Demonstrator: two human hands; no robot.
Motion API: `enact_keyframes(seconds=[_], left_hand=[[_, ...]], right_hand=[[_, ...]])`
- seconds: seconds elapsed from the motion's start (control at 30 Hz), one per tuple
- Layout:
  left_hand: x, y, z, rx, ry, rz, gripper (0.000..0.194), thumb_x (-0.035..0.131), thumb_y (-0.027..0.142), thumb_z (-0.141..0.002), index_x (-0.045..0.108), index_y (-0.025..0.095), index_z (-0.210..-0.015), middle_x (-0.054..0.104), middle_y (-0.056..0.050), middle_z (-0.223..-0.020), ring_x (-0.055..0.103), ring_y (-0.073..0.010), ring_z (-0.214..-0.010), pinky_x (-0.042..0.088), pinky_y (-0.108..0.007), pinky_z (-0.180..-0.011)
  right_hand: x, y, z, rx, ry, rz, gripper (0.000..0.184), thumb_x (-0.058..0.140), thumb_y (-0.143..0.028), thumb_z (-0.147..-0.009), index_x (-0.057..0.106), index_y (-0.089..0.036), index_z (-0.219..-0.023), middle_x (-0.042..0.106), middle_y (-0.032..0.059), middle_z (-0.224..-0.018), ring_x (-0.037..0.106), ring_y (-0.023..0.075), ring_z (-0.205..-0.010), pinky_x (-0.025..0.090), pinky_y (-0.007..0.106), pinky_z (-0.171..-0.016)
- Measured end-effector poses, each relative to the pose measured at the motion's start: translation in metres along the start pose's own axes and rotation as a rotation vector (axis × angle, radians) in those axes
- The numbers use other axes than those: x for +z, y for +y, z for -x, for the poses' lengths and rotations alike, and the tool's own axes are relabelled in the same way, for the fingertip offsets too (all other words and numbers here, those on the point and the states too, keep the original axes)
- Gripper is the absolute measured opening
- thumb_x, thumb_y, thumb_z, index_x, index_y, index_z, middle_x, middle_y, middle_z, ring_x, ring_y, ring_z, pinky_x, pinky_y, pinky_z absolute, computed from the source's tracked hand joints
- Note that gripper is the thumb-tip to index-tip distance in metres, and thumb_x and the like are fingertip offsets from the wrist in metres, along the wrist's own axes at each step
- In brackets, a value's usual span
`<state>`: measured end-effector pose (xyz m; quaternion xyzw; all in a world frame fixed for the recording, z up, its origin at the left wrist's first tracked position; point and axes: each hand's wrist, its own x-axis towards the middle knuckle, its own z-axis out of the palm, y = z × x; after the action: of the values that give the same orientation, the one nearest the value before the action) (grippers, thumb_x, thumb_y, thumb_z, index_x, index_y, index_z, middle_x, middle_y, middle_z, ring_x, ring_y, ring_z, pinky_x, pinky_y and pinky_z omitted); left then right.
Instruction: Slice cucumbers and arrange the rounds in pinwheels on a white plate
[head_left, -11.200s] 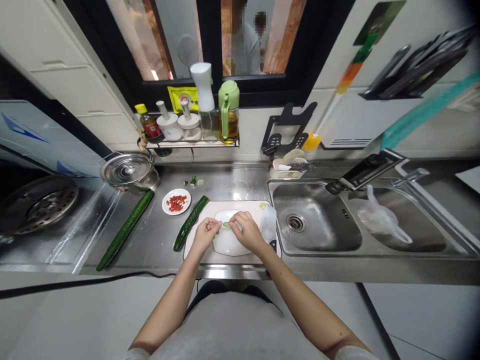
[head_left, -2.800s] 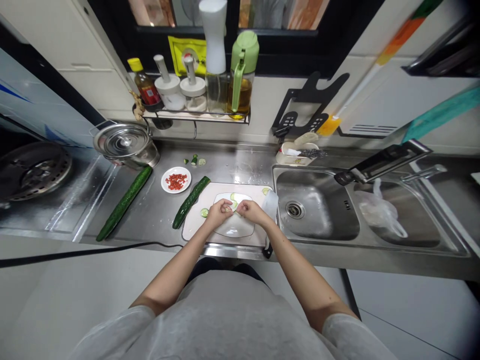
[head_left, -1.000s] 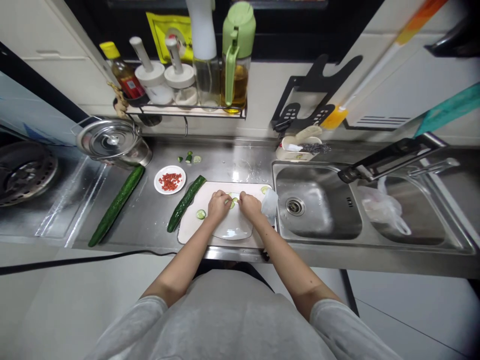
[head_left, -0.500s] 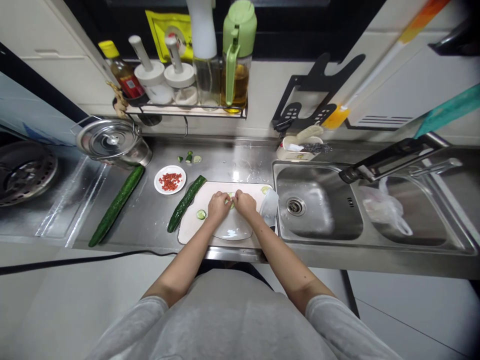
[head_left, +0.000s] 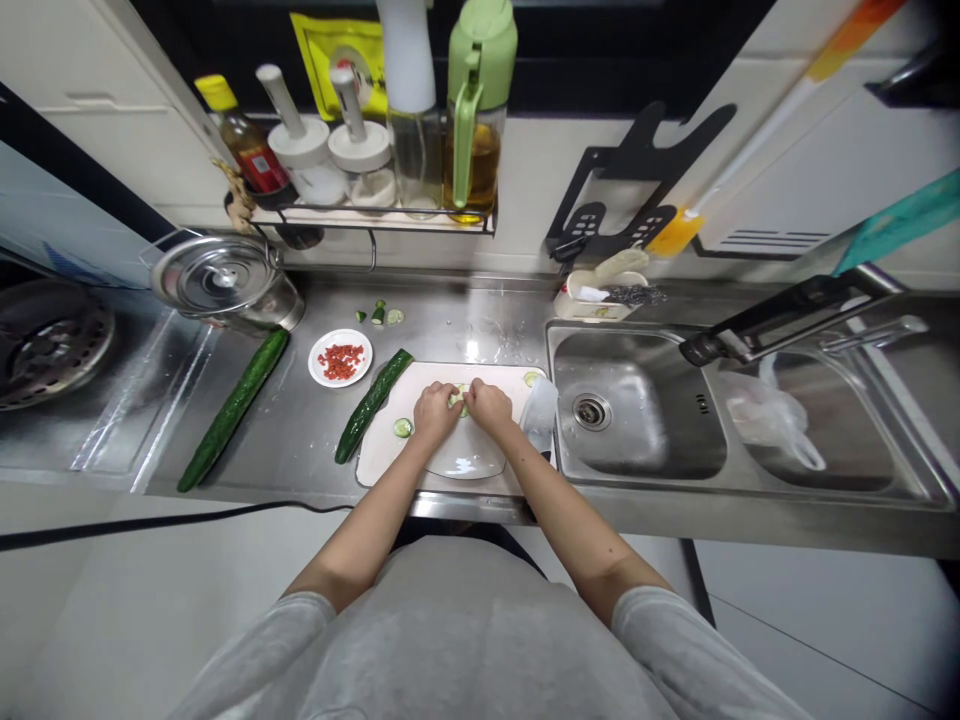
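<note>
Over a white plate (head_left: 466, 464) on the cutting board (head_left: 384, 465), my left hand (head_left: 437, 412) and my right hand (head_left: 489, 406) come close together. Both are closed, their fingertips on pale green cucumber slices (head_left: 459, 398), partly hidden by the fingers. One cucumber slice (head_left: 403, 428) lies on the board left of the plate, and another (head_left: 531, 379) at the board's far right corner. A cleaver (head_left: 538, 412) rests at the board's right edge. Across the left edge leans a cut cucumber (head_left: 373, 407).
A whole cucumber (head_left: 234, 412) lies farther left near a lidded steel pot (head_left: 225, 285). A small plate (head_left: 315, 352) holds chopped red pieces. Cucumber ends (head_left: 378, 315) sit behind. The double sink (head_left: 637, 400) is on the right; a bottle rack (head_left: 375, 218) hangs above.
Both hands stay over the plate with only a slight shift of the fingers. The other things stay where they were.
</note>
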<state>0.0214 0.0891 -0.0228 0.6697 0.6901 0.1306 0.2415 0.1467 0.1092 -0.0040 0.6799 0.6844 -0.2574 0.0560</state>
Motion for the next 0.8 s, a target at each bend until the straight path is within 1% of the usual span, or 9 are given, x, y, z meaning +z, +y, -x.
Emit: enact_keyframes(seconds=[0.2,0.37,0.53,0.63,0.8], left_hand=[[0.001,-0.003,-0.002,0.015,0.015,0.023,0.018,0.059,0.029,-0.081,0.067,0.022,-0.096,0.062,-0.006,-0.096,0.054,-0.0222,-0.096,0.041,-0.031,-0.08],[0.0,-0.01,-0.001,0.054,0.05,0.106,0.017,0.061,0.029,-0.081,0.068,0.022,-0.094,0.062,-0.005,-0.092,0.055,-0.0203,-0.093,0.041,-0.03,-0.081],[-0.005,-0.018,0.004,0.05,0.142,0.161,0.016,0.057,0.028,-0.084,0.069,0.022,-0.091,0.063,-0.005,-0.087,0.056,-0.0189,-0.085,0.041,-0.03,-0.079],[-0.009,-0.02,0.008,0.028,0.209,0.191,0.015,0.057,0.027,-0.084,0.069,0.021,-0.089,0.063,-0.004,-0.082,0.056,-0.0181,-0.081,0.041,-0.029,-0.077],[-0.026,-0.028,0.022,0.048,0.301,0.276,0.017,0.055,0.028,-0.085,0.068,0.019,-0.09,0.064,-0.004,-0.083,0.056,-0.0154,-0.075,0.043,-0.027,-0.073]], right_hand=[[0.002,0.001,0.001,-0.007,0.022,-0.014,0.026,0.04,-0.034,-0.095,0.054,-0.019,-0.111,0.068,0.0111,-0.1,0.062,0.0224,-0.095,0.041,0.028,-0.074],[-0.002,0.007,0.001,0.002,0.061,-0.075,0.027,0.038,-0.037,-0.095,0.056,-0.021,-0.108,0.068,0.0093,-0.099,0.061,0.0213,-0.092,0.039,0.027,-0.072],[-0.006,0.016,0.001,0.015,0.109,-0.145,0.025,0.043,-0.038,-0.092,0.059,-0.022,-0.1,0.068,0.0064,-0.092,0.06,0.0199,-0.087,0.036,0.026,-0.068],[-0.005,0.015,0.001,0.018,0.113,-0.161,0.022,0.048,-0.039,-0.089,0.059,-0.022,-0.095,0.067,0.0054,-0.089,0.059,0.0192,-0.083,0.034,0.025,-0.065],[-0.006,0.013,0.004,0.024,0.153,-0.214,0.02,0.049,-0.039,-0.087,0.059,-0.022,-0.091,0.066,0.0038,-0.083,0.057,0.018,-0.077,0.03,0.024,-0.061]])
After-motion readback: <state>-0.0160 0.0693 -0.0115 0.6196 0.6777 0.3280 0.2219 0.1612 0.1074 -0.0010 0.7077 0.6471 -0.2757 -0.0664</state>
